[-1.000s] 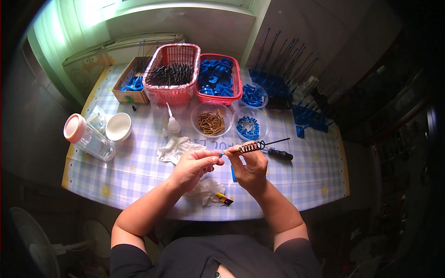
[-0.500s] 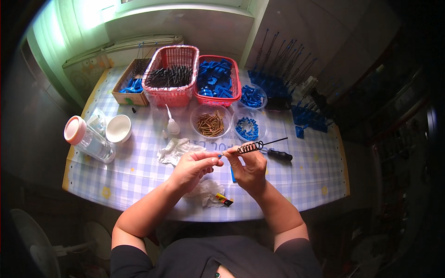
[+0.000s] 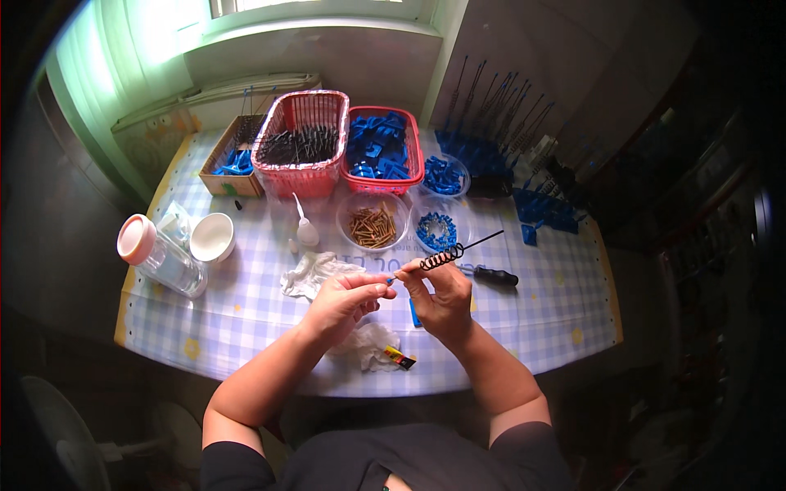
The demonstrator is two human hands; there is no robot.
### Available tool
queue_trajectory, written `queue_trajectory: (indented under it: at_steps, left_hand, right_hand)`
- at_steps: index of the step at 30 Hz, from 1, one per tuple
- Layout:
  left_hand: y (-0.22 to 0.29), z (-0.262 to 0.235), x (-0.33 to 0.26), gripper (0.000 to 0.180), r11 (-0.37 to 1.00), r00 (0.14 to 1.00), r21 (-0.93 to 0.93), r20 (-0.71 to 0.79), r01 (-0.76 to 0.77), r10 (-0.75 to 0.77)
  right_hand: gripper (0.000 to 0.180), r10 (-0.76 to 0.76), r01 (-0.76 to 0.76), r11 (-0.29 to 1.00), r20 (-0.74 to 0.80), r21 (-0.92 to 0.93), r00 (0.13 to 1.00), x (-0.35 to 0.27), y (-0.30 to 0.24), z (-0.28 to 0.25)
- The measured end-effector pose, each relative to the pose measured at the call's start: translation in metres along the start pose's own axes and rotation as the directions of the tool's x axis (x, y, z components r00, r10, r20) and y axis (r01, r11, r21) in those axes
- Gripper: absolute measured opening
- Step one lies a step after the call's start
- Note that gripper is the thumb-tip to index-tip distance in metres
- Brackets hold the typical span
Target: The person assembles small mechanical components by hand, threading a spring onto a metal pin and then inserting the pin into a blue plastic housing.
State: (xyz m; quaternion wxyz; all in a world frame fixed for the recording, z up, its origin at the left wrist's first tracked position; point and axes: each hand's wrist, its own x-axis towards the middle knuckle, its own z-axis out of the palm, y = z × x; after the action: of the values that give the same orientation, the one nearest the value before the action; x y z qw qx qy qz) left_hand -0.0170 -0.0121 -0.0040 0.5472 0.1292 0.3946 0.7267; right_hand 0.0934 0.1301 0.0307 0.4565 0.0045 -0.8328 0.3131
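Note:
Over the middle of the table, my right hand (image 3: 440, 299) pinches a black coil spring (image 3: 442, 257) with a straight wire running out to the upper right. My left hand (image 3: 350, 301) meets it fingertip to fingertip, pinching a small blue cap (image 3: 390, 281) at the wire's near end. How far the cap sits on the wire is too small to tell. Beneath my right hand a blue flat piece (image 3: 415, 313) shows in part. Beyond my hands are a clear bowl of small blue caps (image 3: 436, 232) and a bowl of brass-coloured screws (image 3: 373, 227).
At the back stand a red basket of black springs (image 3: 300, 146), a red basket of blue parts (image 3: 379, 147) and a cardboard box (image 3: 232, 185). A bottle (image 3: 162, 255), white bowl (image 3: 211, 237) and squeeze bottle (image 3: 305, 231) are left; a screwdriver (image 3: 497, 277) and finished blue-based springs (image 3: 547, 211) right.
The whole view has shifted slightly, with the table lower in the picture. My hands keep the same pinch; the spring's wire end tilts up a little more.

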Motion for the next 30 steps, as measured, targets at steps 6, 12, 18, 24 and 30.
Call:
queue_trajectory:
  at_steps: [6, 12, 18, 24, 30]
  left_hand:
    - [0.0004, 0.0006, 0.0005, 0.026, 1.000, 1.000, 0.012, -0.021, -0.002, 0.002]
    - [-0.0030, -0.0002, -0.0009, 0.026, 1.000, 0.999, -0.013, -0.033, 0.005, -0.006]
    - [-0.0036, 0.0014, -0.0015, 0.026, 1.000, 1.000, -0.006, -0.013, -0.002, 0.001]
    - [-0.0048, -0.0029, 0.0004, 0.025, 1.000, 1.000, -0.010, 0.017, -0.024, 0.024]
    - [-0.0041, -0.0015, 0.0016, 0.026, 1.000, 1.000, -0.026, 0.006, -0.005, 0.006]
  right_hand:
    - [0.014, -0.011, 0.012, 1.000, 0.017, -0.028, 1.000, 0.0021, 0.0015, -0.0010]
    - [0.013, 0.039, -0.039, 0.999, -0.024, 0.019, 0.999, -0.0012, -0.0012, 0.0014]
    - [0.012, 0.000, 0.000, 1.000, -0.033, 0.006, 0.999, -0.0028, -0.0007, 0.0000]
    - [0.011, 0.004, -0.003, 1.000, -0.039, 0.015, 0.999, -0.0021, -0.0023, 0.0007]
    - [0.011, 0.019, -0.018, 0.999, -0.045, 0.032, 0.999, -0.0015, -0.0009, 0.0009]
